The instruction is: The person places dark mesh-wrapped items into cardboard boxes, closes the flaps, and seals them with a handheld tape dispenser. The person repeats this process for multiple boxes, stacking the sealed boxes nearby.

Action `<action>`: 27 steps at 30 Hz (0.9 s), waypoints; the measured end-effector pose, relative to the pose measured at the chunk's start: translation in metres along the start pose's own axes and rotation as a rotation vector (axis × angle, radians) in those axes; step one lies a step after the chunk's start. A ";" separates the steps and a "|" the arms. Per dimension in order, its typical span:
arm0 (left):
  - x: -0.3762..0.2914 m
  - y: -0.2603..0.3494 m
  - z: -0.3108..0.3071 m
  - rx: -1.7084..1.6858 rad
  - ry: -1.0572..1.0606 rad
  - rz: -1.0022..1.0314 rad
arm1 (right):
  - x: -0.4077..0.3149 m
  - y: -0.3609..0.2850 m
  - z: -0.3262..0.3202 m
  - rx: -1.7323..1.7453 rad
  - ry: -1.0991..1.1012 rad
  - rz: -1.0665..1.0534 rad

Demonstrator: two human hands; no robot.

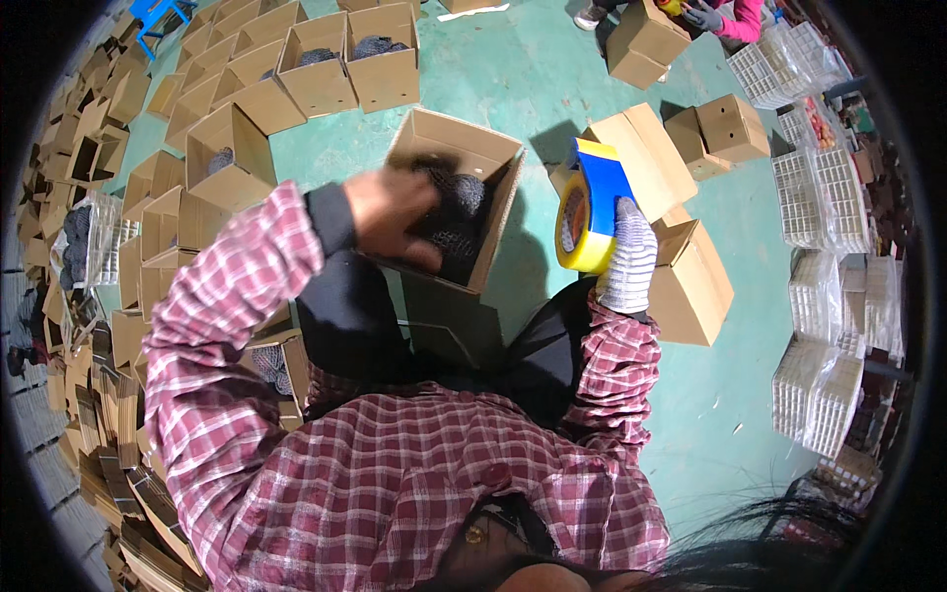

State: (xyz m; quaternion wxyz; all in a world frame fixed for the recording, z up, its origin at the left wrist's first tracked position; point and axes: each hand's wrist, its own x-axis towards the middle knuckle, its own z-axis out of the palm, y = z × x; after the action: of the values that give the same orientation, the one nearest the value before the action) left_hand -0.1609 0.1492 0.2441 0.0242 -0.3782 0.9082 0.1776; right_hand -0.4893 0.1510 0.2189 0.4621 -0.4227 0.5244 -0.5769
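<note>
My left hand [392, 218], bare and blurred, reaches over the near left side of an open cardboard box [488, 244] between my knees; whether it holds anything cannot be told. Inside the box lie dark items in black netting [466, 196], partly covered by the hand. My right hand [629, 259] wears a striped knit glove and is closed on the handle of a blue and yellow tape dispenser [607, 192] with a large roll of yellow tape [573, 222]. The dispenser is held up to the right of the box.
Rows of open boxes [318, 89] stand at the upper left, several with netted items. Other boxes [688, 288] stand beside my right hand. Stacked white plastic crates [814, 200] line the right. Another person's gloved hand [703, 16] is at the top right. Flattened cardboard [111, 414] lies at the left.
</note>
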 end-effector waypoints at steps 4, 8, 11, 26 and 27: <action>-0.030 0.040 0.024 0.081 -0.185 0.036 | 0.003 0.009 -0.005 0.086 0.045 0.056; -0.031 0.069 0.046 -0.024 -0.017 -0.255 | 0.004 0.009 -0.004 -0.086 -0.048 -0.022; -0.024 0.069 0.041 -0.061 -0.024 -0.262 | 0.002 0.006 0.004 -0.126 -0.069 -0.026; 0.031 0.083 0.030 0.409 0.513 -0.594 | -0.010 -0.008 0.028 0.145 -0.075 0.011; 0.031 0.083 0.028 0.374 0.500 -0.541 | -0.012 -0.009 0.028 0.120 -0.076 -0.015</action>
State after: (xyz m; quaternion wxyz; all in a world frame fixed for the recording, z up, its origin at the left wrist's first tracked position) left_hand -0.2435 0.1919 0.2381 -0.0830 -0.6238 0.7707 -0.1004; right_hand -0.4601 0.1568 0.2308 0.5019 -0.4195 0.4679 -0.5943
